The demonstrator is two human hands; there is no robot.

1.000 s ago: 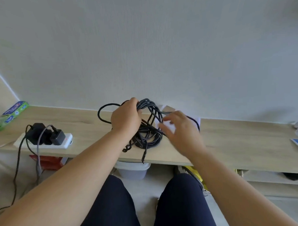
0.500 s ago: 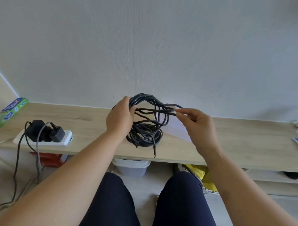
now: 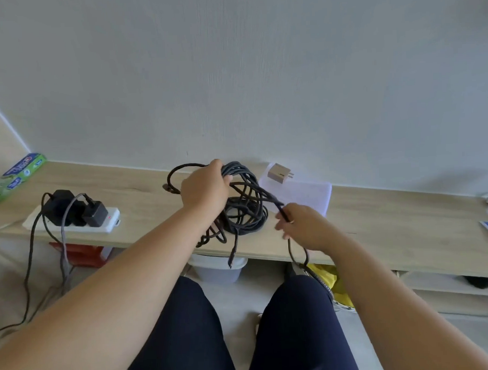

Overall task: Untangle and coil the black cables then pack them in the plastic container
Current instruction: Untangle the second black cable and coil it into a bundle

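A tangled bundle of black cables [image 3: 244, 210] sits partly lifted over the wooden shelf [image 3: 142, 189]. My left hand [image 3: 204, 190] grips the upper loops of the bundle, holding them above the shelf. My right hand [image 3: 303, 224] pinches one black strand drawn out to the right; that strand runs down below my hand past the shelf edge. A loose cable end [image 3: 232, 258] hangs over the front edge. A grey plastic container [image 3: 218, 270] stands on the floor under the shelf, half hidden.
A white power strip [image 3: 74, 220] with black adapters lies at the left, its cords dropping to the floor. A beige charger [image 3: 280, 172] rests on a white sheet [image 3: 307, 196]. A green and blue box [image 3: 16, 176] lies far left. My knees are below.
The bundle has come lower toward the shelf. My right hand has pulled one strand down and to the right, away from the bundle, uncovering the charger and white sheet.
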